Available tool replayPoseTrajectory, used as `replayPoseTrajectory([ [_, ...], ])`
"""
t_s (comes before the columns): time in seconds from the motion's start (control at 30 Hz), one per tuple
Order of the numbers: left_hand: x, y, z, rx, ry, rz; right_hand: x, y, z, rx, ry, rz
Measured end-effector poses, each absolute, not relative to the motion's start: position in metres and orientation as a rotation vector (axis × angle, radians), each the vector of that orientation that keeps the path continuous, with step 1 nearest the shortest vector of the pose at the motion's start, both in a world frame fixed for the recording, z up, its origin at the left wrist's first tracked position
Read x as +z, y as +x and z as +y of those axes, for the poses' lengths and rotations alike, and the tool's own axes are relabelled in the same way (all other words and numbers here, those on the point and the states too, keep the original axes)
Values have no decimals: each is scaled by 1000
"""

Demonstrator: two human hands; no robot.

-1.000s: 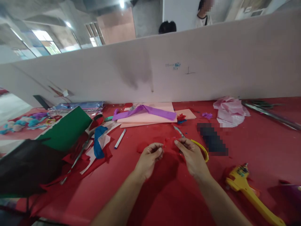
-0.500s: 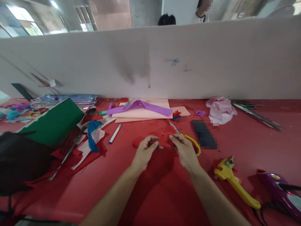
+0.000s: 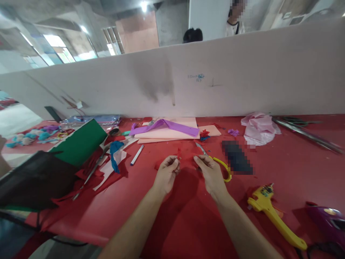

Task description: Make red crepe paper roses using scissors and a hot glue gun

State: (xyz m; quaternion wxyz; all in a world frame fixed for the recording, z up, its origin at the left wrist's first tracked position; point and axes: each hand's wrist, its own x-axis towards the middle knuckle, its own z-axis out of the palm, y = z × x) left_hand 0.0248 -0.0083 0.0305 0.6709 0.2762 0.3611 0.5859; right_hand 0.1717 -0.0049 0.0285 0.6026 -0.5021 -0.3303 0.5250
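My left hand (image 3: pixel 166 173) and my right hand (image 3: pixel 209 172) are side by side over the red table cover (image 3: pixel 188 216), each with fingers pinched on an end of a small red paper piece (image 3: pixel 185 158) stretched between them. Just right of my right hand lie scissors (image 3: pixel 215 163) with a yellow handle, blades pointing away. The red paper blends with the red cover, so its exact shape is hard to make out.
A yellow glue gun (image 3: pixel 272 214) and a purple tool (image 3: pixel 327 223) lie at the right. Pink sheets with a purple strip (image 3: pixel 167 127) sit ahead, crumpled pink paper (image 3: pixel 258 127) farther right. Green and black sheets (image 3: pixel 78 144), scraps and a white pen (image 3: pixel 137 155) lie left. A white partition (image 3: pixel 188 82) backs the table.
Both hands stay pinched on the red paper; they have drawn slightly apart, and the paper now looks stretched between them. The camera view shifted a little.
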Motion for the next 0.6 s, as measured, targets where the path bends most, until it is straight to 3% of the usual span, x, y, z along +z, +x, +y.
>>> replayPoseTrajectory([
  [0.6,29,22,-7,1291,612,890,29,174,-8,1141,-1147,-827],
])
